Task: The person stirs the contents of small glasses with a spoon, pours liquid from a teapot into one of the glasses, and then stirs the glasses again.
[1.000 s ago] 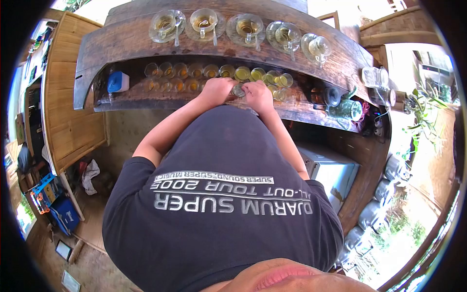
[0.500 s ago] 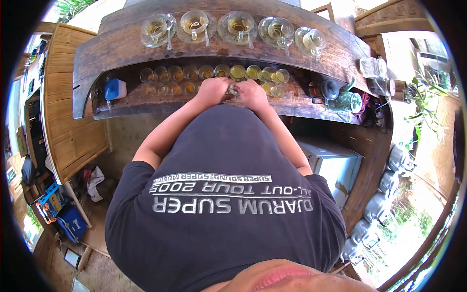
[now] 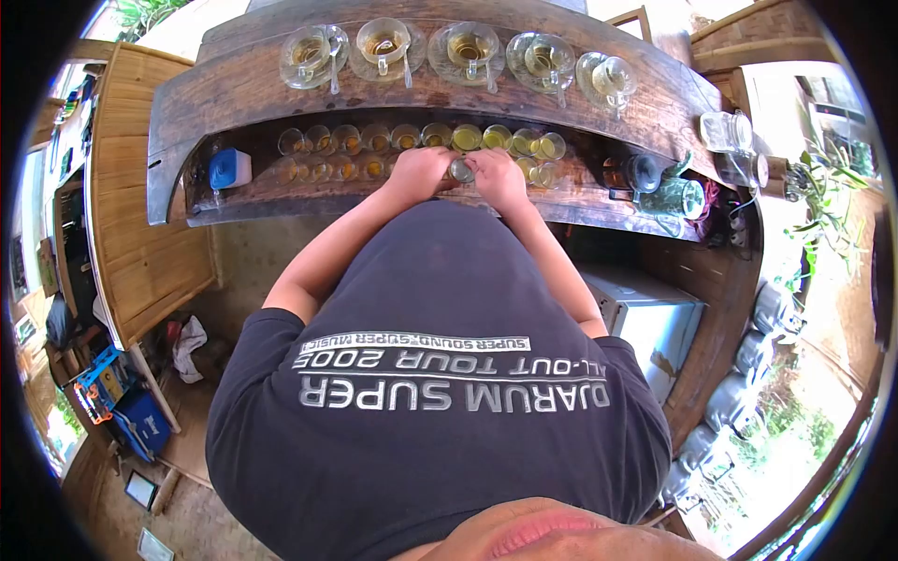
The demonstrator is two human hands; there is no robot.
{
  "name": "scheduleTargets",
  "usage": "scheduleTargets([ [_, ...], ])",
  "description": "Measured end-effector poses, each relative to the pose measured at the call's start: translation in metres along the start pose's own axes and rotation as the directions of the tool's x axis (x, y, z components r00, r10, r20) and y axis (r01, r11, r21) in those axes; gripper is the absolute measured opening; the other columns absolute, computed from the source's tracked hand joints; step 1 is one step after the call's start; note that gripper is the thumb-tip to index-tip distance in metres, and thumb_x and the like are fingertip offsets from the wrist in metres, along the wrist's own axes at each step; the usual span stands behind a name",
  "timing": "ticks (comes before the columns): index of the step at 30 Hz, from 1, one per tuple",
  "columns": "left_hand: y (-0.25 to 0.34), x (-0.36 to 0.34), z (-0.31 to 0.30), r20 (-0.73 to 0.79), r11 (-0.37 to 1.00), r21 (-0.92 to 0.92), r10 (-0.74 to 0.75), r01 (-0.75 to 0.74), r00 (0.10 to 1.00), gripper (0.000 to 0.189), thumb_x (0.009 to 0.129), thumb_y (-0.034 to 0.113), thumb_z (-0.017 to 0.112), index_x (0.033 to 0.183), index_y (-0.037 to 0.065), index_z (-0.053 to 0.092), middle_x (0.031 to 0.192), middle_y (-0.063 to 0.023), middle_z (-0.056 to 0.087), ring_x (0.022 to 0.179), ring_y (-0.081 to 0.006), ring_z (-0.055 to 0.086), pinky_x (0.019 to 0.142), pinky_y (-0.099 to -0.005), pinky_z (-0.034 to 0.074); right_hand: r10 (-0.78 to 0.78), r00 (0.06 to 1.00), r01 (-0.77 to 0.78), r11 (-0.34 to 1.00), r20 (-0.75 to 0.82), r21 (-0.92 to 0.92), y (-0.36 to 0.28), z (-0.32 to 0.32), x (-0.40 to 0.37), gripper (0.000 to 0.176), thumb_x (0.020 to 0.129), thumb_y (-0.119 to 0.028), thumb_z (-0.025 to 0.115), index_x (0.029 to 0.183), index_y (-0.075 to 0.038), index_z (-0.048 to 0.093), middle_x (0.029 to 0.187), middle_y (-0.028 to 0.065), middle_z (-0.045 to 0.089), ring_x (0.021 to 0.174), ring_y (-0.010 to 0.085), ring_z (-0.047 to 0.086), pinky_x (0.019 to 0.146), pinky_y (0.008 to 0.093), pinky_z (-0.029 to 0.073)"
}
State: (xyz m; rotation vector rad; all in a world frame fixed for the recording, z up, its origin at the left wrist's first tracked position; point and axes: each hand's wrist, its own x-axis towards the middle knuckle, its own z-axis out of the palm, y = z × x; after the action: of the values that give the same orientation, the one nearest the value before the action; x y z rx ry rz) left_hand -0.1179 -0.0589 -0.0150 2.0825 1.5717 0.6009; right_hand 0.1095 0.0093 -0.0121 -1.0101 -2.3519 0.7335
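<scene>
Both forearms (image 3: pixel 335 241) (image 3: pixel 558 258) reach to the shelf (image 3: pixel 281 199), where a small glass (image 3: pixel 461 171) sits between the hands: the right hand (image 3: pixel 499 178) pinches its rim, while the left hand (image 3: pixel 421 175) curls beside it – grip hidden, so I cannot tell. Upside down, the shirt (image 3: pixel 435 449) reads "DJARUM SUPER" and "ALL-OUT TOUR 2005" – the hands partly cover other glasses (image 3: pixel 466 138).

Glossy clear-glass cups (image 3: pixel 467 139) sit over dark, worn wood (image 3: pixel 309 199); the shirt (image 3: pixel 440 299) is matt cloth.

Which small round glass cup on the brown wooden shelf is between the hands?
The clear cup flanked by the left hand and right hand; the visible others are beyond or outside them.
</scene>
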Motion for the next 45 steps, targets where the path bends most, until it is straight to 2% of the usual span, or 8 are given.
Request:
scheduleTargets([
  [9, 0.001, -0.001, -0.002, 0.025, 1.0, -0.014, -0.022, 0.022, 0.999, 0.061, 0.09, 0.045, 0.089, 0.137, 0.008, 0.078, 0.123, -0.0144, 0.083, 0.111, -0.038, 0.079, 0.09, -0.0512, 0.063, 0.003, 1.0, -0.003, 1.0, -0.022, -0.02, -0.007, 0.001, 0.0, 0.008, 0.099, -0.016, 0.077, 0.102, -0.01, 0.082, 0.099, 0.0076, 0.082, 0.096, 0.0346, 0.075, 0.084, 0.0491, 0.063],
  [20, 0.001, -0.002, -0.001, 0.001, 1.0, 0.002, -0.005, 0.005, 1.0, 0.059, 0.088, 0.044, 0.091, 0.134, 0.009, 0.079, 0.12, -0.0136, 0.083, 0.11, -0.0386, 0.08, 0.089, -0.0514, 0.064, -0.055, 0.998, 0.054, 0.998, 0.034, 0.013, -0.005, 0.001, 0.0, 0.009, 0.1, -0.017, 0.076, 0.1, -0.01, 0.082, 0.1, 0.0076, 0.083, 0.096, 0.035, 0.075, 0.083, 0.0489, 0.063],
  [22, 0.0, -0.001, -0.001, -0.023, 1.0, 0.012, 0.007, -0.006, 1.0, 0.059, 0.088, 0.044, 0.091, 0.134, 0.009, 0.079, 0.119, -0.0134, 0.083, 0.11, -0.0386, 0.08, 0.089, -0.0515, 0.063, 0.042, 0.997, -0.038, 0.997, 0.061, -0.062, -0.004, -0.005, -0.001, 0.01, 0.1, -0.018, 0.077, 0.102, -0.01, 0.082, 0.102, 0.0088, 0.083, 0.096, 0.0359, 0.075, 0.083, 0.0503, 0.062],
  [25, 0.001, -0.001, 0.001, 0.008, 1.0, 0.0, -0.008, 0.008, 1.0, 0.059, 0.088, 0.044, 0.091, 0.135, 0.01, 0.079, 0.119, -0.0132, 0.083, 0.109, -0.0383, 0.08, 0.089, -0.0512, 0.064, -0.004, 0.999, 0.003, 1.0, -0.043, -0.013, 0.006, 0.003, 0.007, 0.011, 0.1, -0.019, 0.077, 0.103, -0.01, 0.083, 0.103, 0.0092, 0.083, 0.096, 0.0366, 0.076, 0.084, 0.0511, 0.062],
  [28, 0.0, 0.0, 0.0, 0.011, 1.0, -0.008, -0.021, 0.021, 1.0, 0.059, 0.087, 0.043, 0.092, 0.135, 0.01, 0.079, 0.119, -0.013, 0.083, 0.109, -0.0382, 0.079, 0.089, -0.0507, 0.063, 0.0, 0.999, -0.002, 0.999, 0.051, 0.04, 0.006, 0.007, 0.002, 0.012, 0.1, -0.02, 0.077, 0.103, -0.01, 0.083, 0.102, 0.0096, 0.083, 0.097, 0.0365, 0.076, 0.085, 0.0509, 0.062],
  [35, 0.002, 0.002, -0.002, 0.013, 0.999, -0.02, -0.031, 0.032, 0.999, 0.06, 0.087, 0.045, 0.093, 0.135, 0.011, 0.079, 0.119, -0.0136, 0.083, 0.109, -0.0396, 0.079, 0.089, -0.0511, 0.063, 0.034, 0.999, -0.034, 0.999, -0.035, 0.003, 0.003, -0.001, 0.005, 0.011, 0.101, -0.021, 0.077, 0.102, -0.012, 0.084, 0.101, 0.0087, 0.083, 0.097, 0.0357, 0.076, 0.087, 0.0498, 0.062],
  [37, 0.001, 0.003, -0.004, 0.027, 1.0, -0.008, -0.026, 0.027, 0.999, 0.06, 0.086, 0.045, 0.093, 0.134, 0.011, 0.08, 0.12, -0.0138, 0.083, 0.109, -0.0397, 0.079, 0.089, -0.0513, 0.063, -0.023, 0.997, 0.022, 1.0, 0.08, 0.014, 0.004, 0.004, 0.001, 0.01, 0.1, -0.02, 0.077, 0.101, -0.012, 0.083, 0.1, 0.0074, 0.082, 0.097, 0.035, 0.076, 0.087, 0.0487, 0.062],
  [45, 0.004, 0.005, -0.004, 0.001, 1.0, 0.009, -0.008, 0.008, 1.0, 0.058, 0.085, 0.042, 0.094, 0.13, 0.009, 0.079, 0.118, -0.0138, 0.084, 0.107, -0.0377, 0.081, 0.087, -0.0505, 0.064, -0.031, 1.0, 0.031, 0.999, 0.006, 0.013, 0.004, 0.002, 0.001, 0.007, 0.099, -0.017, 0.077, 0.099, -0.013, 0.082, 0.099, 0.0068, 0.082, 0.096, 0.0342, 0.077, 0.086, 0.047, 0.062],
])
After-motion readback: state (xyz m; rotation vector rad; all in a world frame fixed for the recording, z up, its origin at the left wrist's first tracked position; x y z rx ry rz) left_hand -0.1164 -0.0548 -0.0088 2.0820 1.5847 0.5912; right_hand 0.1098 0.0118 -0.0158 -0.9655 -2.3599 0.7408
